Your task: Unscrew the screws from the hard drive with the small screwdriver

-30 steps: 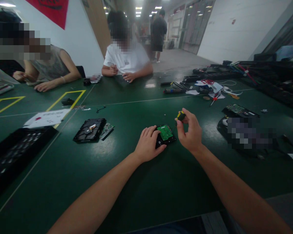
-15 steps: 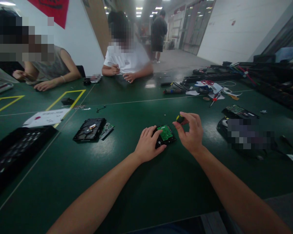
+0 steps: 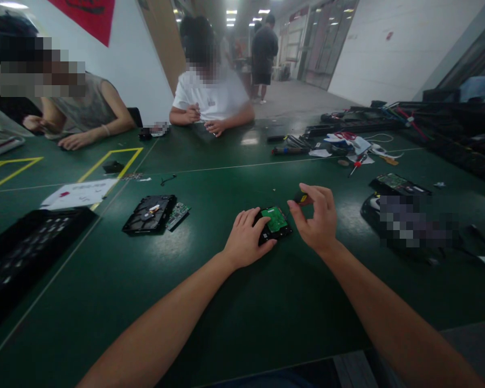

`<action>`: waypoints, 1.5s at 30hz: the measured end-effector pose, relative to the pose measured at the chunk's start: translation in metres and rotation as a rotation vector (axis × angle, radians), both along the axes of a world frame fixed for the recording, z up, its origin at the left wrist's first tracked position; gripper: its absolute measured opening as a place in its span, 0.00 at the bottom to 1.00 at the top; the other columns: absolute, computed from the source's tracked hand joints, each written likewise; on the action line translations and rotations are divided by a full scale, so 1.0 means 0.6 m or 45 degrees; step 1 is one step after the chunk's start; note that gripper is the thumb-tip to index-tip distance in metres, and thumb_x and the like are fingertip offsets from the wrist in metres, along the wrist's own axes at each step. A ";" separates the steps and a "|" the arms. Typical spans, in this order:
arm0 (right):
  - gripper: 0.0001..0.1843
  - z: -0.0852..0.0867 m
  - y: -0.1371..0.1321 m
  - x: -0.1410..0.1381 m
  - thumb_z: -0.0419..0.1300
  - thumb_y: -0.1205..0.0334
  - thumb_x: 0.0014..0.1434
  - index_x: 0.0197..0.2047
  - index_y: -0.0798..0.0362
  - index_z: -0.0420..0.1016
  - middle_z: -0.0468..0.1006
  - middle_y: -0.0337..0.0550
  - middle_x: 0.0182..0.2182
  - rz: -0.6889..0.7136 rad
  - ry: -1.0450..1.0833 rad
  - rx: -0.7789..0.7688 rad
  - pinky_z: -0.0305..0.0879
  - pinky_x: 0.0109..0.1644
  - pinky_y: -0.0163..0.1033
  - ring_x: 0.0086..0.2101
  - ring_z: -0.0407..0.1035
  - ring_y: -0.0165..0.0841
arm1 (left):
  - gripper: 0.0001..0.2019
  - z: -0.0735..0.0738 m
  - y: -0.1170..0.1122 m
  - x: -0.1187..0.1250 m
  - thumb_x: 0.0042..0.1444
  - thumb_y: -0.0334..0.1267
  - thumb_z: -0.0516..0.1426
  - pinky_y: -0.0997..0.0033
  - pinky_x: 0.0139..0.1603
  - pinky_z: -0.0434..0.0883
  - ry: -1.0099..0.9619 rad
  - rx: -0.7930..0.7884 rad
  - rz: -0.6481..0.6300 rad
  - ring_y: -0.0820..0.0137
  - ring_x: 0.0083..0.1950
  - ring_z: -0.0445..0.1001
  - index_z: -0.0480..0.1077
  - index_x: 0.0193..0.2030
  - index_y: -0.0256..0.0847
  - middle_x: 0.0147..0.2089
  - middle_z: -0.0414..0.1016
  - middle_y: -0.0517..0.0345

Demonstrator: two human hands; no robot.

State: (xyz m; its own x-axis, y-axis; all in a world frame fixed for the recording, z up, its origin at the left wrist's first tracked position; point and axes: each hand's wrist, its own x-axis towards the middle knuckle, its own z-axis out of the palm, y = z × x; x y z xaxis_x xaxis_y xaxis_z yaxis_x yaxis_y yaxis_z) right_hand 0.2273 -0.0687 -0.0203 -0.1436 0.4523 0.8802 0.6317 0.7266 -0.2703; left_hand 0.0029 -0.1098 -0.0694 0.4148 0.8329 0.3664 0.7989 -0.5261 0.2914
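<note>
A small black hard drive with a green circuit board (image 3: 275,222) facing up lies on the green table (image 3: 242,302) in front of me. My left hand (image 3: 246,239) presses on its left side, fingers curled over the edge, holding it steady. My right hand (image 3: 317,220) hovers just right of the drive and pinches the black-and-yellow handle of a small screwdriver (image 3: 300,198) between thumb and fingertips. The tool's tip points down toward the board's far right corner; the tip itself is too small to make out.
Another opened drive (image 3: 149,213) with a loose board (image 3: 178,214) lies to the left, beside a black tray (image 3: 20,253) and a paper sheet (image 3: 78,194). More boards and tools (image 3: 400,184) lie right. Two seated people (image 3: 210,99) work across the table.
My right hand has turned the screwdriver handle between its fingers and sunk slightly. The left hand and the drive have stayed in place.
</note>
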 end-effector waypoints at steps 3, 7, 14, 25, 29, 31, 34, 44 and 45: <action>0.26 -0.001 0.001 0.001 0.64 0.63 0.69 0.68 0.44 0.68 0.77 0.50 0.52 -0.011 0.003 -0.015 0.81 0.46 0.50 0.46 0.77 0.42 | 0.30 0.002 0.000 0.000 0.64 0.54 0.63 0.36 0.76 0.58 -0.003 -0.004 0.002 0.45 0.76 0.60 0.68 0.67 0.43 0.75 0.61 0.38; 0.29 -0.010 0.004 0.002 0.58 0.66 0.72 0.74 0.45 0.62 0.77 0.52 0.58 0.052 0.009 -0.080 0.80 0.51 0.52 0.48 0.78 0.42 | 0.29 0.004 -0.001 0.000 0.64 0.54 0.62 0.36 0.77 0.58 -0.010 -0.008 0.001 0.45 0.76 0.60 0.68 0.67 0.43 0.75 0.61 0.38; 0.26 -0.005 0.001 0.000 0.68 0.58 0.67 0.65 0.42 0.68 0.76 0.47 0.49 -0.025 0.015 -0.025 0.78 0.45 0.51 0.41 0.74 0.41 | 0.30 0.001 0.000 0.000 0.63 0.54 0.63 0.34 0.76 0.58 -0.030 -0.015 0.001 0.45 0.76 0.60 0.67 0.67 0.45 0.76 0.61 0.40; 0.26 -0.005 -0.001 -0.001 0.55 0.64 0.73 0.72 0.45 0.64 0.79 0.52 0.55 0.013 0.016 -0.076 0.79 0.53 0.54 0.48 0.78 0.43 | 0.30 0.002 0.000 0.001 0.63 0.54 0.63 0.35 0.77 0.57 -0.008 -0.019 0.006 0.45 0.76 0.60 0.67 0.67 0.44 0.76 0.61 0.40; 0.27 -0.002 0.000 -0.001 0.63 0.61 0.69 0.69 0.45 0.67 0.79 0.51 0.54 0.008 0.002 -0.040 0.80 0.50 0.54 0.47 0.77 0.44 | 0.30 0.002 0.000 0.001 0.63 0.54 0.63 0.35 0.77 0.58 -0.007 -0.010 0.002 0.45 0.76 0.60 0.67 0.67 0.44 0.76 0.60 0.39; 0.28 -0.001 0.001 0.000 0.67 0.60 0.67 0.67 0.44 0.68 0.79 0.50 0.52 -0.010 0.004 -0.012 0.80 0.48 0.54 0.46 0.77 0.44 | 0.30 0.003 -0.001 0.001 0.63 0.54 0.63 0.35 0.76 0.58 -0.007 -0.008 0.003 0.45 0.76 0.60 0.67 0.67 0.44 0.76 0.60 0.39; 0.28 -0.004 0.002 0.000 0.67 0.62 0.67 0.67 0.44 0.68 0.79 0.49 0.52 -0.010 0.026 -0.004 0.80 0.48 0.53 0.44 0.78 0.42 | 0.30 0.004 -0.001 0.001 0.64 0.54 0.63 0.36 0.77 0.58 -0.004 -0.009 0.000 0.45 0.76 0.60 0.67 0.67 0.43 0.76 0.60 0.38; 0.26 -0.002 0.001 0.000 0.67 0.62 0.66 0.65 0.44 0.69 0.79 0.49 0.51 -0.012 0.010 0.015 0.79 0.47 0.52 0.47 0.77 0.43 | 0.30 0.000 0.001 0.000 0.63 0.54 0.63 0.35 0.76 0.58 -0.011 -0.002 0.000 0.45 0.76 0.60 0.67 0.67 0.44 0.76 0.60 0.39; 0.25 0.000 0.000 0.000 0.68 0.61 0.65 0.63 0.44 0.70 0.79 0.48 0.49 -0.029 0.006 0.034 0.79 0.47 0.52 0.45 0.77 0.43 | 0.30 0.000 0.000 0.001 0.63 0.54 0.63 0.36 0.77 0.58 -0.007 0.000 0.003 0.45 0.76 0.60 0.67 0.67 0.43 0.76 0.60 0.39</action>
